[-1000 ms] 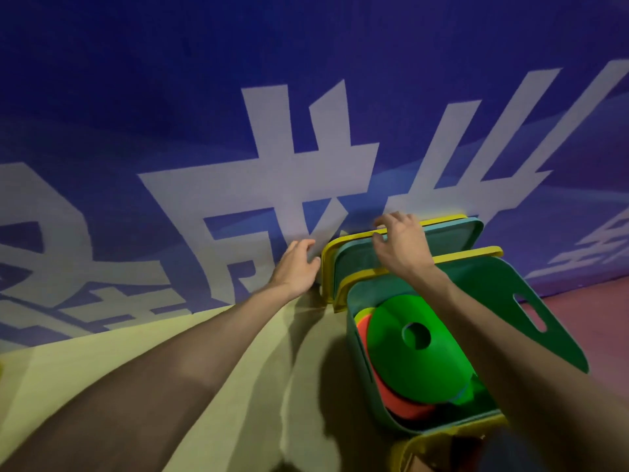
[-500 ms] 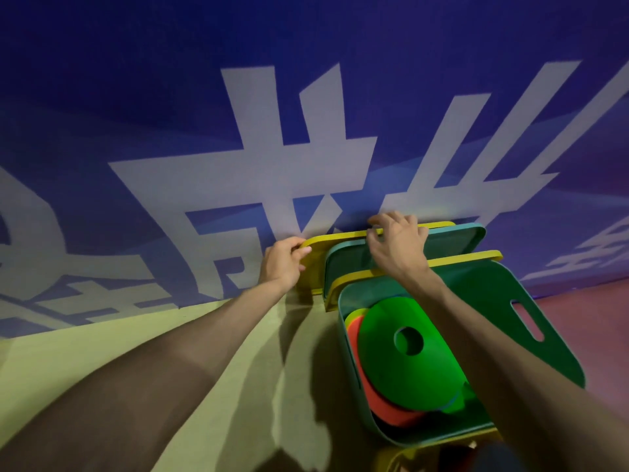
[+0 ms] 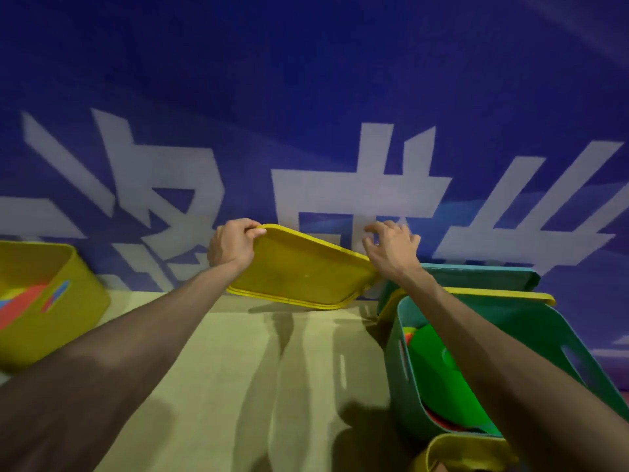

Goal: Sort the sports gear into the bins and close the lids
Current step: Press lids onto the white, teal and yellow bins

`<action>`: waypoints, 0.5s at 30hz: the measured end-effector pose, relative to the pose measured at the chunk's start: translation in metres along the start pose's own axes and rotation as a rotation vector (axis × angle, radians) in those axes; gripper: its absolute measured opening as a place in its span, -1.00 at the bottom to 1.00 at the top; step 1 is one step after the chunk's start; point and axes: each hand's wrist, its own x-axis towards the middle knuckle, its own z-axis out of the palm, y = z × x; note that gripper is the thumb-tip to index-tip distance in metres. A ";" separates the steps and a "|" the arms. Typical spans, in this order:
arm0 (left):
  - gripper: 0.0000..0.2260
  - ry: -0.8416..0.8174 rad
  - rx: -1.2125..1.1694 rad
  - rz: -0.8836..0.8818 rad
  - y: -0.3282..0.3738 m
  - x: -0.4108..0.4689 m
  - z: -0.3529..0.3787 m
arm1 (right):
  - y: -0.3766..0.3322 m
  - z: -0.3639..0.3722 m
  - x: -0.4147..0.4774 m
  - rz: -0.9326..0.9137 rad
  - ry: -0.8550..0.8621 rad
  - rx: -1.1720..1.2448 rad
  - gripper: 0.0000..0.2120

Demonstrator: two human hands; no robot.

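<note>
Yellow lid (image 3: 299, 270) gripped at 10 o'clock corner by left hand (image 3: 231, 247); right hand (image 3: 388, 250) spread open, empty, at 3 o'clock edge.

Obs.: two forearms in view, bare from wrist to frame edge. Left hand (image 3: 231, 247) and right hand (image 3: 391, 253) bare, ungloved.

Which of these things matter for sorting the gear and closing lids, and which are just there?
Part of the job: yellow lid gripped by the left hand, right hand beside it, yellow bin, green bin, green disc, teal lid.
Just there: blue banner, tan floor.
</note>
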 end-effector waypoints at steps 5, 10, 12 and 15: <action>-0.76 0.177 0.063 -0.062 -0.055 -0.012 -0.085 | -0.044 0.025 -0.005 0.133 -0.071 0.161 -0.61; -0.79 0.306 0.008 -0.082 -0.108 -0.032 -0.153 | -0.089 0.050 -0.017 0.332 -0.241 0.556 -0.50; -0.78 0.373 0.039 -0.107 -0.121 -0.044 -0.171 | -0.112 0.059 -0.022 0.479 -0.396 0.763 -0.42; -0.75 0.464 0.120 -0.100 -0.133 -0.062 -0.192 | -0.142 0.072 -0.029 0.676 -0.751 1.158 -0.28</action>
